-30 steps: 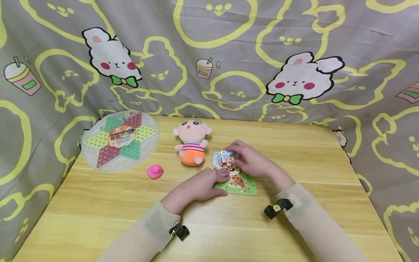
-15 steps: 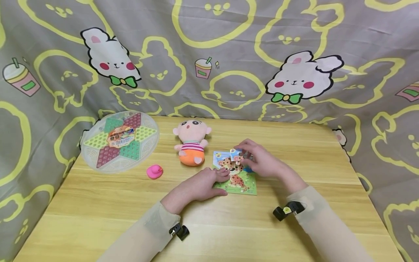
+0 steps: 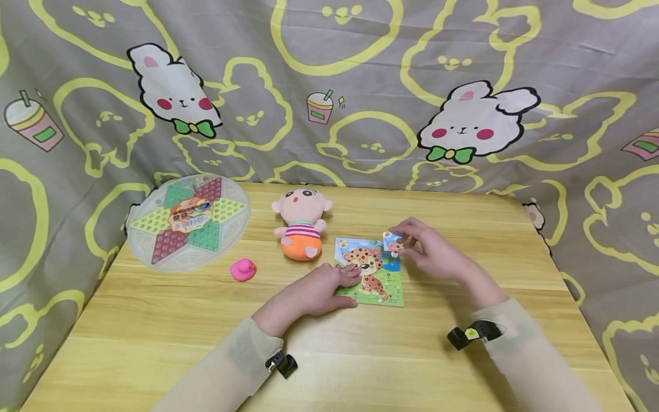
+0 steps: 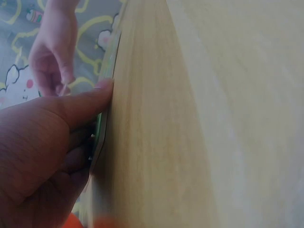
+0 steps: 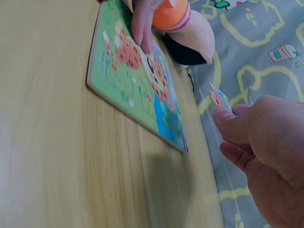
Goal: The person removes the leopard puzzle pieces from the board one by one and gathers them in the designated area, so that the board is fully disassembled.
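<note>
A leopard jigsaw puzzle (image 3: 378, 283), a thin square board with green grass and blue sky, lies flat on the table. My left hand (image 3: 321, 289) rests on its left side, fingers on the picture and thumb along the near edge. In the left wrist view, the thumb of my left hand (image 4: 52, 128) touches the board's rim. Between thumb and fingers, my right hand (image 3: 432, 254) pinches a puzzle piece (image 3: 392, 244) with blue sky and a pink ear. That puzzle piece (image 5: 220, 98) is held up off the table, near the board's upper right corner.
Behind the left hand lies a plush doll (image 3: 302, 226) in orange pants. Left of it are a pink rubber duck (image 3: 243, 269) and a round Chinese checkers board (image 3: 190, 223). A patterned curtain (image 3: 370, 137) borders the wooden table (image 3: 489, 240) at the back and sides.
My right hand has moved to the right with the puzzle piece, from over the leopard's head to the board's upper right corner. The left hand has stayed in place.
</note>
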`<state>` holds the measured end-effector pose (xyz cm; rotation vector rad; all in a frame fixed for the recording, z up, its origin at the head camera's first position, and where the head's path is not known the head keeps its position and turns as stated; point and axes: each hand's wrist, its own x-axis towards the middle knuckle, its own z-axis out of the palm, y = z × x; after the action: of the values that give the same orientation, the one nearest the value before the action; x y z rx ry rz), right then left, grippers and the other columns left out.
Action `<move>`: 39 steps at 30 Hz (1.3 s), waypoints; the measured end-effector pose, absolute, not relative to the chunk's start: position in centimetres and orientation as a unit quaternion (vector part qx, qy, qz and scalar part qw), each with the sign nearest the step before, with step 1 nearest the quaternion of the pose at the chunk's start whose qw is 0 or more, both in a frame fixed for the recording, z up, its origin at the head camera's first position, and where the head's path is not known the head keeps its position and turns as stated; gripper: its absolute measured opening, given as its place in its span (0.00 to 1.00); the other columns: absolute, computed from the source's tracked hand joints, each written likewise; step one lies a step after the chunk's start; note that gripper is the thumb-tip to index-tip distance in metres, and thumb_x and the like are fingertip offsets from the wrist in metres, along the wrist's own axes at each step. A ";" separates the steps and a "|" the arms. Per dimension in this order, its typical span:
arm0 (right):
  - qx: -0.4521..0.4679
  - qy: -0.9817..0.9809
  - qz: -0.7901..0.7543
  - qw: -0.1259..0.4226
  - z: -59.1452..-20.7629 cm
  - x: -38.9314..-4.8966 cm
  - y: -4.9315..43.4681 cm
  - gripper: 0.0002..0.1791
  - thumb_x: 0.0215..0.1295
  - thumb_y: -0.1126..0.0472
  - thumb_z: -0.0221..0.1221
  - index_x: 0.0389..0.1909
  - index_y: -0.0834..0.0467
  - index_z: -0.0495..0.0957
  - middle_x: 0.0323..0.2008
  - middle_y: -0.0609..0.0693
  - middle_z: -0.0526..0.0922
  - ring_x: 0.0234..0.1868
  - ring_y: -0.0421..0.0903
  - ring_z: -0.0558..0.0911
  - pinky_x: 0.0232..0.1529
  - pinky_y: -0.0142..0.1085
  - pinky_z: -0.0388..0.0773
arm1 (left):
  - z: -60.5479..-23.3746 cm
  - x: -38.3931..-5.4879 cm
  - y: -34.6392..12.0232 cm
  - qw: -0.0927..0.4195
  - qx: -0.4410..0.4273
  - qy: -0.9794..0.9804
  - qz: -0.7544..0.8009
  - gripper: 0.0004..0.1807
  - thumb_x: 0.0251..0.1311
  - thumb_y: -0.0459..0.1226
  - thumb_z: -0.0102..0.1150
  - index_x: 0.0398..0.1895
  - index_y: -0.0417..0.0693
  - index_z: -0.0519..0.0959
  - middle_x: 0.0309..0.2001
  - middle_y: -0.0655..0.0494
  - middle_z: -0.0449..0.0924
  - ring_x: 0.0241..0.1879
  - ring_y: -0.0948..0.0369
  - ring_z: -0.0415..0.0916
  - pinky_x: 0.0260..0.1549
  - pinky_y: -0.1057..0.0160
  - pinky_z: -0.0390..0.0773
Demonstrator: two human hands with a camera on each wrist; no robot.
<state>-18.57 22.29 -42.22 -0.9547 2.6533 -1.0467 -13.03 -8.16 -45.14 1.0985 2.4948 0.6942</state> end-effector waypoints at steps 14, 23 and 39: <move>-0.280 0.901 -0.323 0.071 -43.3 -18.4 25.5 0.28 0.68 0.77 0.64 0.69 0.66 0.75 0.57 0.55 0.78 0.45 0.47 0.81 0.48 0.40 0.84 | -45.1 -12.9 -8.1 0.163 0.383 0.878 0.238 0.33 0.72 0.49 0.67 0.75 0.46 0.74 0.77 0.53 0.66 0.77 0.56 0.61 0.77 0.51 0.58; -0.255 0.913 -0.309 0.071 -44.5 -18.9 26.9 0.25 0.70 0.74 0.65 0.67 0.66 0.77 0.56 0.56 0.78 0.47 0.49 0.80 0.49 0.46 0.83 | -45.1 -12.9 -8.1 0.169 0.379 0.878 0.238 0.33 0.72 0.50 0.66 0.76 0.47 0.73 0.77 0.54 0.66 0.78 0.57 0.61 0.77 0.51 0.58; -0.240 0.921 -0.298 0.075 -45.7 -20.4 27.0 0.24 0.72 0.73 0.63 0.68 0.69 0.75 0.56 0.62 0.73 0.50 0.54 0.76 0.52 0.50 0.79 | -45.1 -12.7 -8.2 0.172 0.373 0.878 0.246 0.33 0.72 0.49 0.66 0.75 0.46 0.74 0.78 0.54 0.65 0.78 0.57 0.60 0.77 0.54 0.57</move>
<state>-20.38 27.01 -45.67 -0.7188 2.7632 -0.8925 -12.74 -8.18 -45.11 1.0601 2.4912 0.6996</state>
